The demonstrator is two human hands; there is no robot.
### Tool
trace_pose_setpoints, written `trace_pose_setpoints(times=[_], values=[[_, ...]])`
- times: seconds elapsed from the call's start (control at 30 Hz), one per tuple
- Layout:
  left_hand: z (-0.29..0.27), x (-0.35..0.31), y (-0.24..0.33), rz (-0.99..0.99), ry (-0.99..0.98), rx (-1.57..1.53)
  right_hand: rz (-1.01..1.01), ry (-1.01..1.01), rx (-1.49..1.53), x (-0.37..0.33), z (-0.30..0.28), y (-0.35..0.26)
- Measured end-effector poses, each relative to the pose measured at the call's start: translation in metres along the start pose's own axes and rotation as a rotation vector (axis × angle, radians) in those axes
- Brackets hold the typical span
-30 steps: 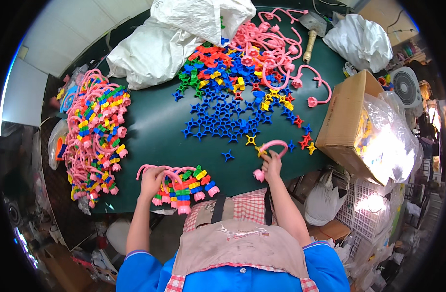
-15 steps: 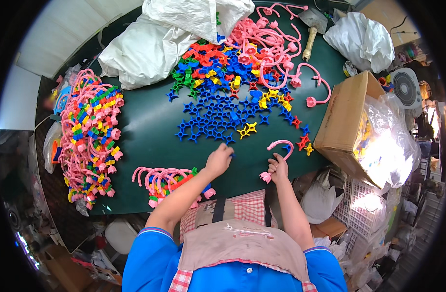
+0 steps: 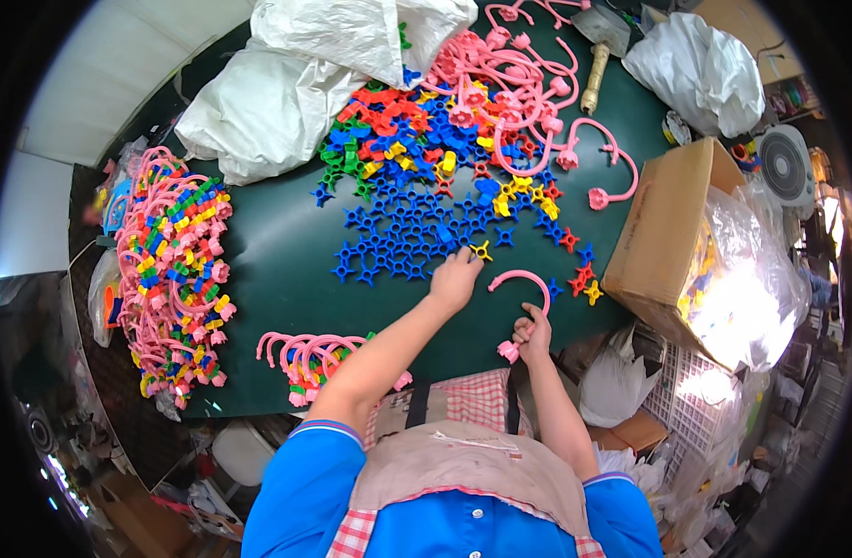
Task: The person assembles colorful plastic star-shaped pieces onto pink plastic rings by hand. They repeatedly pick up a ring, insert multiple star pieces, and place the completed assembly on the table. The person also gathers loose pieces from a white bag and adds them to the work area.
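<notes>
My right hand (image 3: pixel 534 335) is closed around a pink curved plastic tube (image 3: pixel 534 282) with a flower-shaped end, its hooked end arching up and to the left. Over the near edge of the spread of blue star-shaped connectors (image 3: pixel 398 228), my left hand (image 3: pixel 455 281) reaches with its fingers bent down and drawn together. A yellow star-shaped connector (image 3: pixel 482 250) lies right beside those fingertips. What they pinch, if anything, is hidden. Several pink tubes strung with coloured pieces (image 3: pixel 307 352) lie near the table's front edge, partly behind my left forearm.
A tall heap of assembled pink tubes (image 3: pixel 173 279) stands on the left. Mixed connectors and loose pink tubes (image 3: pixel 514 79) pile up at the back, by a white sack (image 3: pixel 258 112). On the right are a cardboard box (image 3: pixel 663 223) and a tool with a pale handle (image 3: pixel 594 79).
My left hand has moved right and away from me to the yellow connectors; one of the two is now out of sight by the fingers. The right hand still holds the pink tube, slightly turned.
</notes>
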State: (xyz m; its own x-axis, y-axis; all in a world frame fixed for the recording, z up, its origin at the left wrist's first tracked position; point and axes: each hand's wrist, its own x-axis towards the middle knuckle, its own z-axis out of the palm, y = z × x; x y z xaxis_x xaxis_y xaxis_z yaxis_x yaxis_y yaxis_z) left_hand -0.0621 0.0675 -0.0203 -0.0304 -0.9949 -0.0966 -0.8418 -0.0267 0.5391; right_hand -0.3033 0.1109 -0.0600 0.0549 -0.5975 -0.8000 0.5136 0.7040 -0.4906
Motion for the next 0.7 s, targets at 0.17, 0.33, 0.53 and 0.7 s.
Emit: trace_pose_setpoints(times=[0.17, 0.33, 0.53, 0.7], values=[[-0.021, 0.013, -0.011, -0.030, -0.144, -0.216, -0.325, 0.203, -0.126, -0.004, 0.022, -0.007], [-0.106, 0.049, -0.110, -0.203, 0.539, -0.079, -0.308, -0.094, -0.053, -0.019, 0.036, -0.051], [-0.117, 0.062, -0.169, -0.306, 0.167, 0.152, -0.921, 0.057, -1.068, -0.045, 0.121, -0.062], [-0.139, 0.062, -0.161, -0.465, 0.137, -0.493, -0.758, -0.043, -0.659, -0.049, 0.184, -0.053]])
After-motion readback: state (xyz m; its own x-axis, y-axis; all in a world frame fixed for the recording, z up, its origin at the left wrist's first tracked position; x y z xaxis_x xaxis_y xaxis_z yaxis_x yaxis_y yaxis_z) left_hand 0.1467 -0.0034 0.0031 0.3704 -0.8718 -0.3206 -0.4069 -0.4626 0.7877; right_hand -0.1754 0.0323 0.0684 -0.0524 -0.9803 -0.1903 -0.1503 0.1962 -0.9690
